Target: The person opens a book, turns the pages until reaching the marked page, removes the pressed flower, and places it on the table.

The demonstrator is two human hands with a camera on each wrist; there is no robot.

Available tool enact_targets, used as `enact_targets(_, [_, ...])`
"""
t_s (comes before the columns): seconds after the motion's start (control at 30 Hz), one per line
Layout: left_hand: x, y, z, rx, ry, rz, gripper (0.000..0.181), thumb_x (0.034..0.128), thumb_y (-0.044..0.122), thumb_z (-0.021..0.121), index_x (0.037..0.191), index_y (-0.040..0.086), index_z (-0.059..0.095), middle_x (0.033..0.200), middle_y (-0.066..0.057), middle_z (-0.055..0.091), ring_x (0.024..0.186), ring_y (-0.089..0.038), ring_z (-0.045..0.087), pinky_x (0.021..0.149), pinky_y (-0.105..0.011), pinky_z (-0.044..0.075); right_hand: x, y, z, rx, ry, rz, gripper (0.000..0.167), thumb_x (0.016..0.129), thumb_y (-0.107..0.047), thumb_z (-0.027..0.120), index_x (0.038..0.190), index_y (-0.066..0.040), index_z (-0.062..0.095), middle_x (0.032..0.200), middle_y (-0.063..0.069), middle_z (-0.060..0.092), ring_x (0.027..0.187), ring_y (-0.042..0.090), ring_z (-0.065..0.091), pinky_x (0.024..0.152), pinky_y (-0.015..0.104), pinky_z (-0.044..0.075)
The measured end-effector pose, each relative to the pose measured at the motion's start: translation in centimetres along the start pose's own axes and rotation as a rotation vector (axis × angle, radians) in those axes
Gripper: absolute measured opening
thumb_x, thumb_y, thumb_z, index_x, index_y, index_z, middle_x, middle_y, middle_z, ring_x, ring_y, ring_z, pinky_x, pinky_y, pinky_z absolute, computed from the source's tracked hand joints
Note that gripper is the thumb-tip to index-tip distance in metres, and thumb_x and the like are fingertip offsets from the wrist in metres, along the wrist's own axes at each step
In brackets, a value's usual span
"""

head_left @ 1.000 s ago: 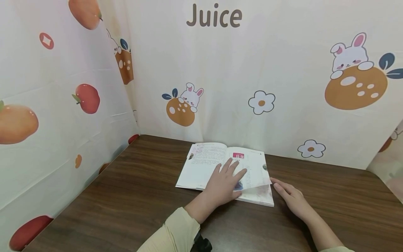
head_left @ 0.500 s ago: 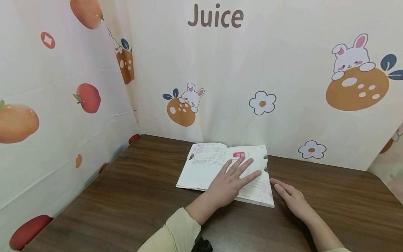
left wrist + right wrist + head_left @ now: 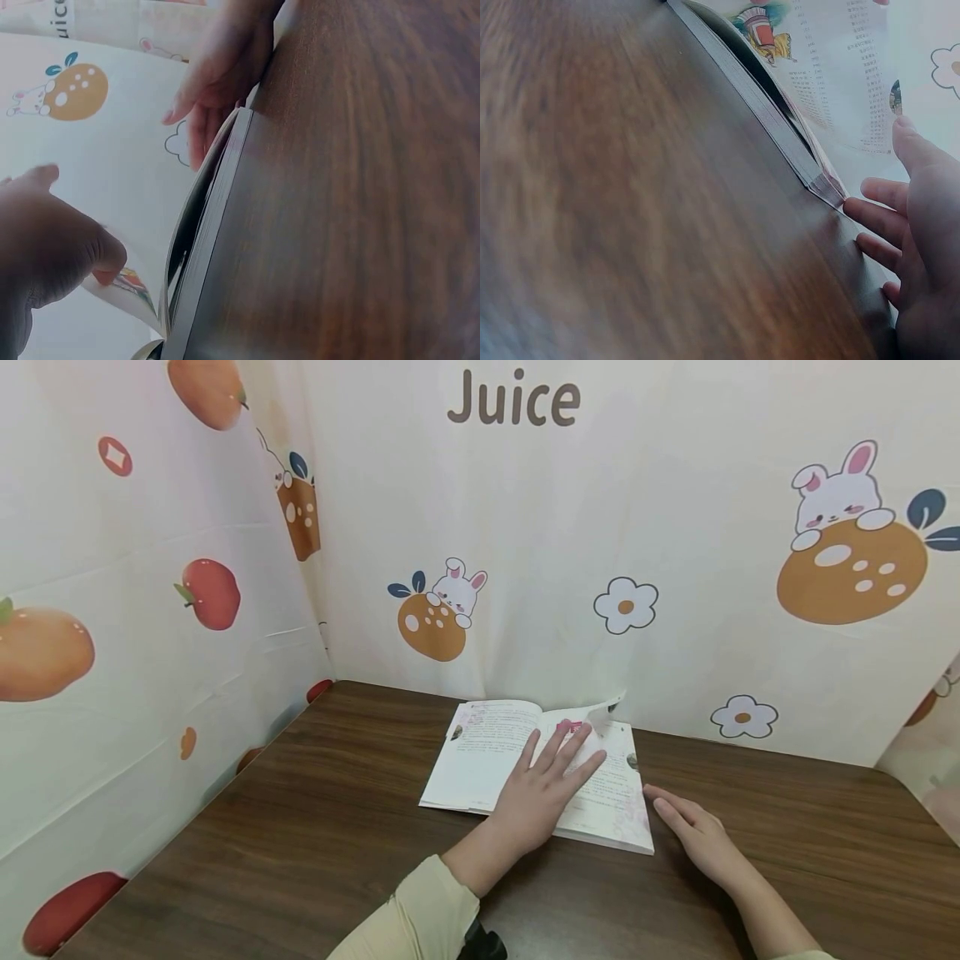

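An open book (image 3: 480, 777) lies on the brown table, with printed text on both sides of its fold. Over its right half, my left hand (image 3: 536, 789) is spread with the fingers apart. A thin page (image 3: 606, 714) with a red heading curls up at its far corner, partly behind those fingers. Beside the book's right edge is my right hand (image 3: 693, 835), its fingers extended and loosely bent. From the right wrist, the right fingertips (image 3: 855, 210) appear at the corner of the page stack (image 3: 780, 146); firm contact is hard to tell.
Behind the book hangs a pale curtain (image 3: 540, 568) printed with rabbits, fruit and flowers, close to its far edge. Another printed curtain (image 3: 150, 693) runs along the left side. The wood-grain table (image 3: 322, 827) extends to both sides. A black strap (image 3: 482, 939) shows by the left sleeve.
A lifted page on the right half swung flatter, then its far corner curled up and back toward the fold. My left hand moved right, then slightly back left. The right hand stayed put.
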State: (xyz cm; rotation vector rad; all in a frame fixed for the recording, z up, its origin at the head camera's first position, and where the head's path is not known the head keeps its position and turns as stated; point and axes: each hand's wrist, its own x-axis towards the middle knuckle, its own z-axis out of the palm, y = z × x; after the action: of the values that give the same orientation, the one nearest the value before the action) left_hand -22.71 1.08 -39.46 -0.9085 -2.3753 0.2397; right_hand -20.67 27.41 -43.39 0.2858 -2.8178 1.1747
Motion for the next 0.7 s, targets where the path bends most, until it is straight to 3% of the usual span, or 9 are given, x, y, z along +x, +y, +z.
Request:
enact_targets(0.2, [0.0, 0.1, -0.2, -0.030, 0.011, -0.072, 0.081, 0.0853, 0.009, 0.061, 0.149, 0.029, 0.015, 0.154, -0.008, -0.013, 0.139, -0.028, -0.014, 0.109, -0.049, -0.003, 0.0, -0.1, -0.1, -0.007, -0.002, 0.003, 0.050, 0.099, -0.039, 0.037, 0.134, -0.005, 0.049, 0.136, 0.021, 0.045, 0.127, 0.044, 0.033, 0.092, 0.064, 0.027])
enact_targets(0.4, [0.0, 0.3, -0.7, 0.036, -0.011, -0.100, 0.086, 0.0855, 0.010, 0.061, 0.150, 0.030, 0.007, 0.153, -0.009, -0.017, 0.138, -0.031, -0.016, 0.107, -0.053, -0.005, 0.0, -0.1, -0.1, -0.007, -0.008, 0.012, 0.051, 0.099, -0.040, 0.036, 0.134, -0.005, 0.048, 0.136, 0.021, 0.044, 0.127, 0.045, 0.032, 0.091, 0.065, 0.026])
enact_targets(0.7, [0.0, 0.0, -1.1, 0.100, -0.005, -0.168, 0.090, 0.0816, 0.013, 0.067, 0.150, 0.026, 0.010, 0.153, -0.011, -0.015, 0.138, -0.032, -0.013, 0.103, -0.060, -0.002, 0.0, -0.1, 0.0, -0.011, -0.007, 0.026, 0.051, 0.099, -0.041, 0.036, 0.134, -0.006, 0.048, 0.137, 0.023, 0.042, 0.127, 0.046, 0.030, 0.091, 0.065, 0.025])
